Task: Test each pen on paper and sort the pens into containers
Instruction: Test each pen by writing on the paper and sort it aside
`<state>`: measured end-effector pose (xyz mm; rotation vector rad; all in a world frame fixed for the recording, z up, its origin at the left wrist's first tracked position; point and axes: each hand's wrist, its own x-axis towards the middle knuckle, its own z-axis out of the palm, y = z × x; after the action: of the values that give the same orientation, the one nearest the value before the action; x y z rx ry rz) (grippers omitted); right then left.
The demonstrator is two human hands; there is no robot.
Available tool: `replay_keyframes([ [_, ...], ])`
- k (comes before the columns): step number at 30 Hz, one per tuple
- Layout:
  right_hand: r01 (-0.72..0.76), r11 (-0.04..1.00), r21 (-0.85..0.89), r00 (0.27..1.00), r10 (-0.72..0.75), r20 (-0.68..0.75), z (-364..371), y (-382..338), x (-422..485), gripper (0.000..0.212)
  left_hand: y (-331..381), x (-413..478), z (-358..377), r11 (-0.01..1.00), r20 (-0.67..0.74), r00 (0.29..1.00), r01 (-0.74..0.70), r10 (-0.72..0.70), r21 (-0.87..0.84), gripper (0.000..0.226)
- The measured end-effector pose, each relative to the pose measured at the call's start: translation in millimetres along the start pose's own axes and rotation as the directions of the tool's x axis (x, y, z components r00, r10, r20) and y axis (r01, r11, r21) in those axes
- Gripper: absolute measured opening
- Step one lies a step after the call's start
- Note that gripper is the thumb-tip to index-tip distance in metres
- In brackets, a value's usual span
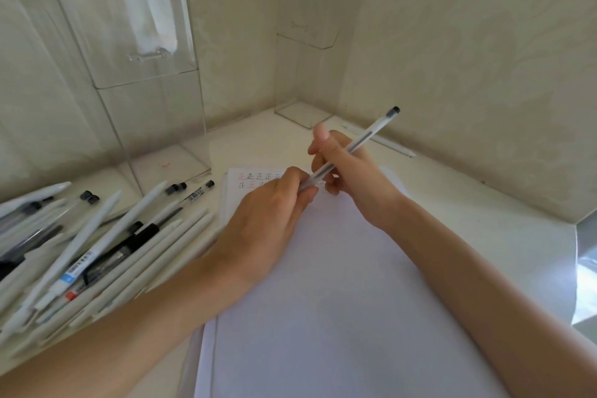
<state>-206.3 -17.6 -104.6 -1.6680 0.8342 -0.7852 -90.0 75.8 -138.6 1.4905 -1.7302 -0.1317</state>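
Note:
A clear pen with a black end plug is held slanted above the white paper. My right hand grips its barrel, the black end pointing up and to the right. My left hand pinches the pen's lower end, where a frosted cap sits; the tip is hidden. Rows of red and black test marks run across the paper's top edge. A heap of white, clear and black pens lies at the left. Two tall clear containers stand at the back, one at the left and one in the middle.
A white pen lies on the table by the right wall. The table sits in a corner with patterned walls behind and to the right. Its right edge borders a bright gap.

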Motion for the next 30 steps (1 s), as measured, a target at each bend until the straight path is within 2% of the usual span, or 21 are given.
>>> replay_keyframes([
  [2, -0.061, 0.991, 0.122, 0.998, 0.062, -0.006, -4.7, -3.4, -0.4, 0.053, -0.8, 0.6, 0.4, 1.000, -0.014, 1.000, 0.012, -0.012, 0.005, 0.020],
  [5, -0.012, 0.967, 0.253, 0.994, 0.040, -0.106, -7.8, -2.9, -0.2, 0.038, -2.0, 1.2, 0.3, 1.000, -0.028, 1.000, 0.007, -0.007, 0.021, 0.019],
  [11, 0.051, 0.961, 0.272, 0.990, -0.012, -0.141, 6.9, -1.5, -4.4, 0.035, -3.8, -4.7, -3.1, 0.976, -0.023, 0.990, -0.135, 0.141, 0.174, 0.028],
  [16, 0.100, 0.952, 0.290, 0.981, -0.046, -0.186, 13.7, -3.9, -10.1, 0.037, -1.5, -6.0, -5.5, 0.986, -0.050, 0.994, -0.089, 0.097, 0.145, 0.024],
  [21, 0.018, 0.995, 0.099, 0.979, 0.003, -0.205, -8.9, -12.7, -37.4, 0.038, 13.7, -0.6, -3.6, 0.964, 0.142, 0.989, -0.075, 0.039, 0.256, 0.021],
  [24, 0.105, 0.993, 0.061, 0.946, -0.081, -0.314, -53.0, -37.4, -75.4, 0.038, 42.8, 4.2, -6.2, 0.955, 0.207, 0.975, -0.132, 0.078, 0.265, 0.043],
  [26, 0.123, 0.992, -0.023, 0.918, -0.123, -0.377, -87.6, -55.9, -112.3, 0.034, 65.0, 2.9, -3.0, 0.966, 0.285, 0.949, -0.189, 0.134, 0.177, 0.052],
  [28, 0.003, 0.986, -0.165, 0.914, -0.070, -0.400, -119.4, -68.3, -156.7, 0.031, 87.6, -3.8, 8.6, 0.956, 0.376, 0.897, -0.282, 0.233, 0.081, 0.061],
  [30, -0.186, 0.943, -0.276, 0.907, 0.057, -0.418, -144.8, -70.8, -203.8, 0.029, 105.6, -11.8, 28.6, 0.919, 0.457, 0.824, -0.393, 0.335, 0.035, 0.073],
])
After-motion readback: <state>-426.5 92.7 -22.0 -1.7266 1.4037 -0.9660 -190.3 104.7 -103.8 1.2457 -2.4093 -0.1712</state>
